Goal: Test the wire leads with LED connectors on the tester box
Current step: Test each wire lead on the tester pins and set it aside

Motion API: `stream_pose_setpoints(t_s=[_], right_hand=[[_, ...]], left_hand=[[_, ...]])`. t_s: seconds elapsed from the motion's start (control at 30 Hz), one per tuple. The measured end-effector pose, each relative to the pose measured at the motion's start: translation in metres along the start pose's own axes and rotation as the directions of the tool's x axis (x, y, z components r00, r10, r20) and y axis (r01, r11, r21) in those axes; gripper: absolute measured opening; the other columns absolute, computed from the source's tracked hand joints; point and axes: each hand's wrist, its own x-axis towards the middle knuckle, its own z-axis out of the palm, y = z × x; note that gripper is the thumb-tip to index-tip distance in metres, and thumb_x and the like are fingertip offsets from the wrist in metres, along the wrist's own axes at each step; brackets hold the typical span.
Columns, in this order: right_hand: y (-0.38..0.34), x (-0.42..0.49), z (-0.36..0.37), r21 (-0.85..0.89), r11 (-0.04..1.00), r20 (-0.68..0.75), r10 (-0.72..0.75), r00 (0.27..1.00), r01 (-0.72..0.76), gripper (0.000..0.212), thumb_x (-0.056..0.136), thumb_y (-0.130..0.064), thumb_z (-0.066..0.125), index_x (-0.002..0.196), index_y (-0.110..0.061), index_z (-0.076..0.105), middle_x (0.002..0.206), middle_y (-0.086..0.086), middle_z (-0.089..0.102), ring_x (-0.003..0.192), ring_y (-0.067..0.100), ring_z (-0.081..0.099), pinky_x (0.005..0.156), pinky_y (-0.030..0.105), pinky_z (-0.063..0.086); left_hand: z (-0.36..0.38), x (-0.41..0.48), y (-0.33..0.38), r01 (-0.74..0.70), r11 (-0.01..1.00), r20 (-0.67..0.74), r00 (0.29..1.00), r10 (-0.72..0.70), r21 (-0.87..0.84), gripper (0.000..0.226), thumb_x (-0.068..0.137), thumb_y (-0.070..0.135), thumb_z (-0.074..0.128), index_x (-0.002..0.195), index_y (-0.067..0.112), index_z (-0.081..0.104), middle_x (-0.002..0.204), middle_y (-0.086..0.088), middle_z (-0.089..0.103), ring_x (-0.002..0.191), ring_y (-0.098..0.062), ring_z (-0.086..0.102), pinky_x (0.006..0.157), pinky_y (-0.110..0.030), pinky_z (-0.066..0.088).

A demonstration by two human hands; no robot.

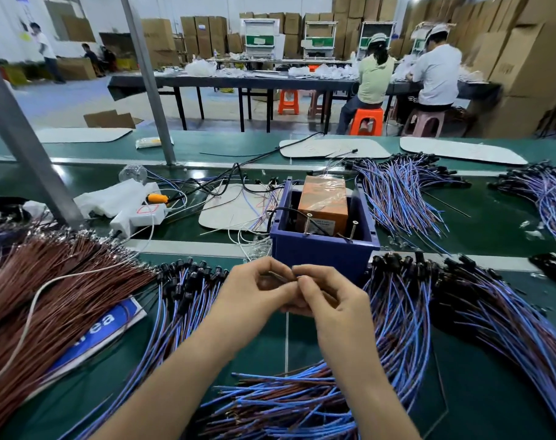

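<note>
Both your left hand [257, 295] and right hand [330, 301] pinch 1 wire lead [280, 276], held crosswise; the tester box [324, 254] sits just beyond them, nearer your right hand.

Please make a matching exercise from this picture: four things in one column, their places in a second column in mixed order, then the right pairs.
1. dark blue plastic tester box
2. orange tape-wrapped block
3. bundle of brown wires
4. orange plastic stool

A. under a seated person in the background
B. just beyond the left hand and right hand, which pinch a thin wire lead
C. at the far left
D. inside the tester box

Pairs: 1-B; 2-D; 3-C; 4-A
</note>
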Motion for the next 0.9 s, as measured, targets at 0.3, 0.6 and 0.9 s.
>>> stream_pose_setpoints(t_s=[0.3, 0.6, 0.9], right_hand=[[0.010, 0.010, -0.008, 0.079, 0.997, -0.204, 0.023, 0.979, -0.007, 0.023, 0.086, 0.004, 0.064, 0.081, -0.017, 0.071, 0.075, -0.004, 0.073, 0.070, 0.004, 0.068, 0.064, 0.012, 0.050], [0.018, 0.022, -0.016, 0.071, 0.997, -0.337, -0.004, 0.942, 0.030, 0.026, 0.088, 0.003, 0.063, 0.080, -0.021, 0.070, 0.068, -0.009, 0.069, 0.063, 0.003, 0.062, 0.061, 0.013, 0.049], [0.039, 0.040, -0.033, 0.001, 0.999, -0.501, 0.047, 0.864, -0.054, 0.018, 0.094, -0.005, 0.058, 0.103, -0.014, 0.071, 0.064, -0.001, 0.064, 0.053, -0.002, 0.057, 0.055, 0.010, 0.047]], left_hand=[[0.025, 0.013, -0.017, 0.159, 0.964, -0.017, 0.986, -0.167, -0.211, 0.009, 0.087, 0.017, 0.066, 0.079, 0.018, 0.062, 0.064, 0.008, 0.064, 0.053, -0.002, 0.051, 0.049, -0.015, 0.039], [0.038, 0.030, -0.013, 0.140, 0.946, -0.064, 0.984, -0.166, -0.294, 0.005, 0.091, 0.010, 0.059, 0.087, 0.013, 0.062, 0.075, 0.000, 0.071, 0.049, -0.002, 0.053, 0.047, -0.015, 0.042], [0.038, 0.063, -0.021, 0.147, 0.924, -0.105, 0.975, -0.196, -0.353, 0.008, 0.093, 0.006, 0.057, 0.085, 0.007, 0.059, 0.061, 0.000, 0.070, 0.040, -0.004, 0.050, 0.044, -0.016, 0.046]])
